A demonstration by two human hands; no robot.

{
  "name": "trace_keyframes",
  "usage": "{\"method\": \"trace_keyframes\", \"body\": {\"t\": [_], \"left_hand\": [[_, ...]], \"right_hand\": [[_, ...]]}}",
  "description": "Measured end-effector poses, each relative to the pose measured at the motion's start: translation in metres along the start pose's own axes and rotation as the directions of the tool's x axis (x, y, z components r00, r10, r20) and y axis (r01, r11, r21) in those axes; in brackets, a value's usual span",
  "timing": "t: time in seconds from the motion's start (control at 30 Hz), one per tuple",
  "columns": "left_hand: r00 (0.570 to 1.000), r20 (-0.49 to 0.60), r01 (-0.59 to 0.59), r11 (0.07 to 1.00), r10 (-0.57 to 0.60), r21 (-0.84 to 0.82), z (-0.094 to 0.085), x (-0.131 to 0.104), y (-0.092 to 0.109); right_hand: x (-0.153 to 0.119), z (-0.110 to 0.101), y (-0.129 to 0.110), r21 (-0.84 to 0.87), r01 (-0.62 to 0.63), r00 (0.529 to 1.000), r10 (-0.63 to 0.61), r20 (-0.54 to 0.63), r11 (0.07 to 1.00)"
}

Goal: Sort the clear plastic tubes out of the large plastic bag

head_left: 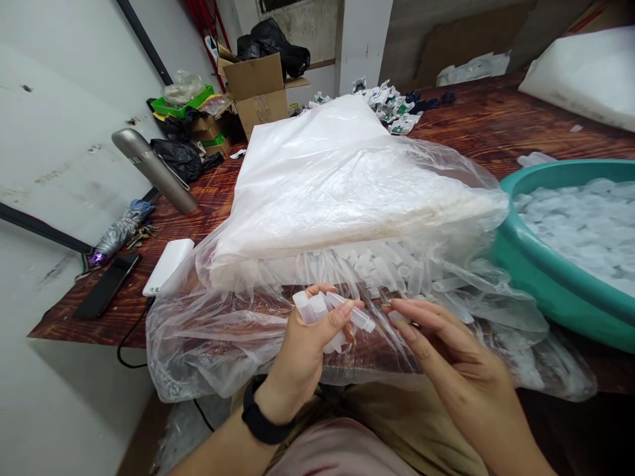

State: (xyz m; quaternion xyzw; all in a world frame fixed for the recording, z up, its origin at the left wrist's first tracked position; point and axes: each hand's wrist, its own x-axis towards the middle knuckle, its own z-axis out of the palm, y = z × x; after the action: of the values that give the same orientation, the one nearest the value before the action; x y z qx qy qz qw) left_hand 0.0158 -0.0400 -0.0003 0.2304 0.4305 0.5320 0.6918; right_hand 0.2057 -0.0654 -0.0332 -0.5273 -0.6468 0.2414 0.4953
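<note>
Several small translucent plastic tubes (317,307) are held in my left hand (310,337), whose fingers wrap round them; one tube points right with its threaded end out. Just to the right, my right hand (446,350) pinches a small translucent piece (397,317) between thumb and fingertips. Beneath both hands lies a clear plastic bag (218,330) spread over the table edge. More translucent tubes (387,268) lie in a heap inside the bag, beyond my hands. A large white wrapped bundle (317,192) rests behind them.
At the right stands a teal basin (550,277) full of translucent pieces. On the left are a phone (106,284), a white power bank (169,264) with a cable, a grey bottle (153,170) and an umbrella (122,231). A cardboard box (260,86) stands behind.
</note>
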Motion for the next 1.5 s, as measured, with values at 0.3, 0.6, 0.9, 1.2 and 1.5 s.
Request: {"method": "trace_keyframes", "body": {"t": [0.3,0.6,0.9,1.2,1.5], "left_hand": [[0.996,-0.025,-0.082,0.995,0.081,-0.048,-0.001,-0.021,-0.016],[0.982,0.087,-0.170,0.985,0.169,0.007,-0.003,-0.027,-0.027],[0.994,0.054,-0.099,0.994,0.096,0.040,-0.005,-0.029,-0.032],[0.996,0.034,-0.084,0.996,0.083,0.022,-0.001,-0.025,-0.027],[0.973,0.217,-0.160,0.915,0.082,0.371,-0.003,0.015,-0.004]], "right_hand": [[-0.026,0.026,-0.009,-0.003,0.169,0.981,-0.169,-0.092,0.986],[-0.034,0.018,-0.008,0.041,-0.047,0.990,0.041,0.138,0.998],[-0.041,0.018,-0.003,0.077,-0.068,0.991,0.059,0.122,0.995],[-0.038,0.022,-0.009,-0.038,0.113,0.988,-0.108,0.110,0.993],[-0.011,-0.004,0.007,-0.056,-0.038,0.964,0.052,0.260,0.998]]}}
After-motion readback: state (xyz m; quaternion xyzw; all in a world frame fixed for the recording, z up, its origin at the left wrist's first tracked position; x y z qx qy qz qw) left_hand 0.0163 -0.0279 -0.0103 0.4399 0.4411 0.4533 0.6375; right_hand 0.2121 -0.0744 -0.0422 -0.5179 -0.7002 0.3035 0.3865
